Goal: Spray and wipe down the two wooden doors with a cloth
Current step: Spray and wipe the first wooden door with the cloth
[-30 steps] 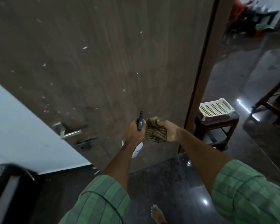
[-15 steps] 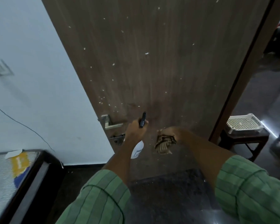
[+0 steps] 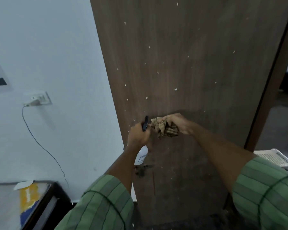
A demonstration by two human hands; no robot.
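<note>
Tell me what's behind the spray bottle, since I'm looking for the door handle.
The wooden door, speckled white. The left hand and spray bottle cover the handle; only a dark fitting shows below.

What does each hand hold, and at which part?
The left hand grips the spray bottle around its neck, below the black nozzle. The right hand holds the bunched cloth at its right side, fingers curled round it.

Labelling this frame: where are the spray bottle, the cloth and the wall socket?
spray bottle (image 3: pixel 141 157), head view, white body.
cloth (image 3: pixel 166 128), head view, bunched middle.
wall socket (image 3: pixel 40 98), head view, plate face.
</note>
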